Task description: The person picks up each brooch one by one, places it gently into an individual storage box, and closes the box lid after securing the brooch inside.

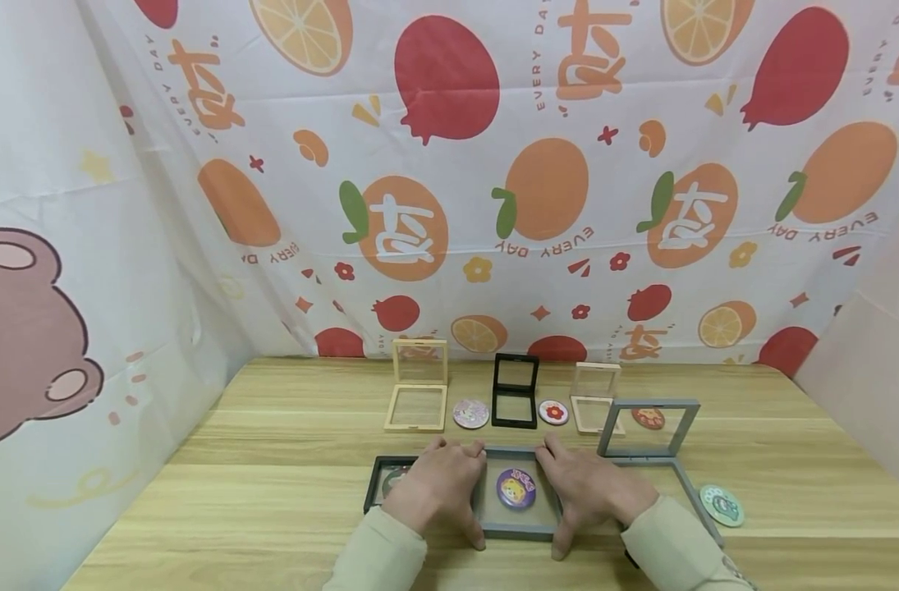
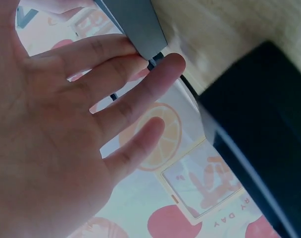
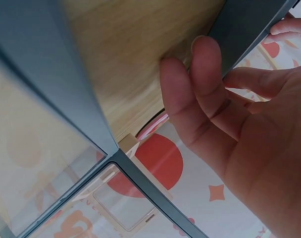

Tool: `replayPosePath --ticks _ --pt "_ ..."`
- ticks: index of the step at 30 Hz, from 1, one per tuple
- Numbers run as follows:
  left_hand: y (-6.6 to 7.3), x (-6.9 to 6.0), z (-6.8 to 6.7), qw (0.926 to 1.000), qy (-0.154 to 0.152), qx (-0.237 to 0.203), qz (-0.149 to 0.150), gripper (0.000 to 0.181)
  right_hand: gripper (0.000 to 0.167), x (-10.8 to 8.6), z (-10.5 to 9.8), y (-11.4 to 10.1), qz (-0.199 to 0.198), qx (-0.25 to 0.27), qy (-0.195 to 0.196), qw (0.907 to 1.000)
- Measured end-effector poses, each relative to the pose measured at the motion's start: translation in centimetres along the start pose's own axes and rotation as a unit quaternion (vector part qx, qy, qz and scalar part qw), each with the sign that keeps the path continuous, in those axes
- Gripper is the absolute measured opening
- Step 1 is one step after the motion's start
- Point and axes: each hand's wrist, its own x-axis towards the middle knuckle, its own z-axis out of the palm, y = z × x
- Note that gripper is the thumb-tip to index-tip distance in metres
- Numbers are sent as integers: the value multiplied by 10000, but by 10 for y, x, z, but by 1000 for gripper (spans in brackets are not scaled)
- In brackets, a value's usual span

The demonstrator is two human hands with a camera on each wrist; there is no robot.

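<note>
A closed grey display frame (image 1: 519, 533) lies on the table with a round purple badge (image 1: 516, 489) behind its clear film. My left hand (image 1: 442, 486) grips its left side, fingers at the far corner and thumb at the near one. On the opposite side my right hand (image 1: 585, 488) holds it the same way. In the left wrist view the grey frame (image 2: 140, 29) meets the index side of the hand, while the other fingers spread loosely. The right wrist view shows fingertips along the frame's edge (image 3: 254, 32). A black frame (image 1: 376, 480) with a dark badge sits partly behind the left hand.
A larger grey frame (image 1: 687, 431) stands opened at right, beside a green badge (image 1: 722, 505) and a red badge (image 1: 648, 418). Farther back are opened cream (image 1: 390, 410), black (image 1: 514, 424) and pale (image 1: 597, 400) frames, with a pink badge (image 1: 470, 414) and flower badge (image 1: 553, 412).
</note>
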Motion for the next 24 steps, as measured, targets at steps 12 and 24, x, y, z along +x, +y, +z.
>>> replayPosePath --ticks 12,24 --pt "3 1 -1 9993 -198 299 52 101 106 -1 0 0 -11 42 4 10000" --pt "6 2 -3 9988 -369 287 148 82 101 0 -2 2 9 208 -110 9997"
